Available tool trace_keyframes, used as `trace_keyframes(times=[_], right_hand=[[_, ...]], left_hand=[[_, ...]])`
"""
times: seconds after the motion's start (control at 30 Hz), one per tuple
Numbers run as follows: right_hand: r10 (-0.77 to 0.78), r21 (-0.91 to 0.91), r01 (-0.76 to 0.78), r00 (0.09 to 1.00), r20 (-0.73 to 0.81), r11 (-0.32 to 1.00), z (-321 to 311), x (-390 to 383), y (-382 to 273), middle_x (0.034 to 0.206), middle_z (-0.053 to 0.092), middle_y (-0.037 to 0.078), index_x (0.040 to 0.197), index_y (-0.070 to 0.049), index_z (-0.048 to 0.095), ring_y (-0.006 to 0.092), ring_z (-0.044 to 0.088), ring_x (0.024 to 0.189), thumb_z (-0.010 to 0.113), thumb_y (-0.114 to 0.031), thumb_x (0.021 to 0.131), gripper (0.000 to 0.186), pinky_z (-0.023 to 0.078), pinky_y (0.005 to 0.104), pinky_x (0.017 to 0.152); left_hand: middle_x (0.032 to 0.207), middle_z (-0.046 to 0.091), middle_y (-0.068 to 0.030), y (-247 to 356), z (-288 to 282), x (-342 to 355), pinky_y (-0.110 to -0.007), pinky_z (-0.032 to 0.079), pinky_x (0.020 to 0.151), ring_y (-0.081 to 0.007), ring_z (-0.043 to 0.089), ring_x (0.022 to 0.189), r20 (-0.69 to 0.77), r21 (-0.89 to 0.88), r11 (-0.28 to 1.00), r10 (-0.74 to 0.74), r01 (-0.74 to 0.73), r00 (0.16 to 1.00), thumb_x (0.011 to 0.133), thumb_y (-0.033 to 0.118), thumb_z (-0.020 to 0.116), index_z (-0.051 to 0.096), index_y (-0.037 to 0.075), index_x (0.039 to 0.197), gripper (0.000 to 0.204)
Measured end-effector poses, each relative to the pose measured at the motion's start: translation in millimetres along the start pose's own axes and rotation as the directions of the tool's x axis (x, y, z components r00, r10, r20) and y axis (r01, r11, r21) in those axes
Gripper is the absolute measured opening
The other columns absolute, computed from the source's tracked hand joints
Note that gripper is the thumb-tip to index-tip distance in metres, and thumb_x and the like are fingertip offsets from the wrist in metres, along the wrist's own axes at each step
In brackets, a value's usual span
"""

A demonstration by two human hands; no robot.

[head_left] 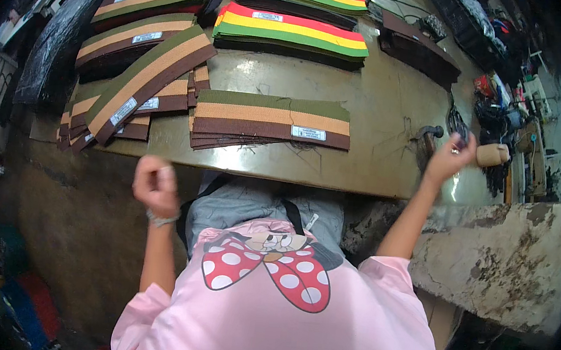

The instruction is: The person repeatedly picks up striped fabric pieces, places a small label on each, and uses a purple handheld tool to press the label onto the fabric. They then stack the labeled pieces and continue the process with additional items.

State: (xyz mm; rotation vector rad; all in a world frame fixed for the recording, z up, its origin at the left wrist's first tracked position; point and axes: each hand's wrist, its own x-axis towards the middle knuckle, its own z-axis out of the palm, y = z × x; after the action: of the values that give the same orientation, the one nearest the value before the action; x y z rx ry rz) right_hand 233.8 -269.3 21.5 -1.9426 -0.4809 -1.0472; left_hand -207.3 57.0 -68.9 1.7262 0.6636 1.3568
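Note:
My left hand [156, 184], slightly blurred, hovers just off the table's front edge with its fingers curled in; whatever it may hold is hidden. Over the table's right side, my right hand [452, 158] is closed at a dark bundle [458, 124], too unclear to name. A hammer [428, 132] lies just left of that hand, and a tan thread cone [492, 155] is beside it on the right. In front of me lies a stack of green, tan and brown striped strips [252, 115] with a white label and loose threads. Another striped strip [151, 85] rests diagonally across similar piles.
Red, yellow and green striped stacks [287, 30] sit at the back of the table [270, 73]. More green-tan-brown stacks [135, 34] line its left. A dark brown stack [417, 50] is at the back right. A worn, peeling ledge [482, 255] stands at my right.

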Motion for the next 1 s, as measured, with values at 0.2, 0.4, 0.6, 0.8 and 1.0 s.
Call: trace_keyframes(times=[0.2,0.4,0.6,0.8,1.0], right_hand=[[0.008,-0.255,0.042,0.981,0.193,0.966,10.6,-18.3,34.4,0.12,0.063,0.017,0.135,-0.006,0.053,0.038,0.057,0.106,0.059,-0.016,0.094,0.043,0.044,0.0465,0.094],[0.238,0.156,-0.302,0.912,0.334,0.94,8.8,-47.1,-95.6,0.117,0.065,0.013,0.129,-0.003,0.058,0.0209,0.062,0.096,0.063,-0.015,0.094,0.038,0.05,0.0334,0.085],[-0.073,0.364,-0.269,0.708,0.703,0.892,23.5,-133.4,-182.7,0.106,0.066,0.013,0.121,-0.002,0.064,0.0197,0.062,0.093,0.07,-0.007,0.084,0.038,0.049,0.0305,0.087],[-0.091,0.381,-0.277,0.694,0.714,0.882,23.7,-134.7,-176.8,0.102,0.064,0.013,0.119,-0.002,0.065,0.0217,0.06,0.092,0.07,-0.007,0.082,0.038,0.049,0.0311,0.086],[-0.088,0.374,-0.288,0.678,0.73,0.882,23.0,-135.2,-182.4,0.104,0.067,0.016,0.119,-0.002,0.064,0.0303,0.06,0.1,0.07,-0.008,0.081,0.039,0.049,0.0378,0.088]], left_hand=[[0.107,0.059,-0.0136,78.5,137.7,47.9,-0.039,0.05,0.086,-0.0311,0.06,0.1,0.748,-0.065,0.919,0.302,-0.388,0.592,0.076,-0.001,0.071,0.063,0.008,0.118,0.043],[0.097,0.062,-0.0098,69.7,159.4,43.7,-0.039,0.051,0.078,-0.029,0.061,0.094,0.709,0.091,0.904,0.236,-0.418,0.664,0.077,0.005,0.073,0.069,0.005,0.103,0.027],[0.099,0.065,-0.0131,69.8,152.0,21.5,-0.04,0.052,0.079,-0.0315,0.064,0.089,0.587,0.133,0.922,0.223,-0.364,0.779,0.082,0.003,0.07,0.065,-0.001,0.091,0.011],[0.103,0.062,-0.0159,67.7,148.3,15.9,-0.042,0.05,0.084,-0.0343,0.062,0.094,0.587,0.162,0.949,0.129,-0.272,0.799,0.085,-0.001,0.066,0.061,-0.003,0.096,0.012],[0.101,0.057,-0.0181,65.4,150.3,19.4,-0.043,0.047,0.084,-0.0353,0.058,0.094,0.573,0.183,0.949,0.107,-0.255,0.813,0.089,-0.001,0.061,0.057,-0.004,0.099,0.011]])
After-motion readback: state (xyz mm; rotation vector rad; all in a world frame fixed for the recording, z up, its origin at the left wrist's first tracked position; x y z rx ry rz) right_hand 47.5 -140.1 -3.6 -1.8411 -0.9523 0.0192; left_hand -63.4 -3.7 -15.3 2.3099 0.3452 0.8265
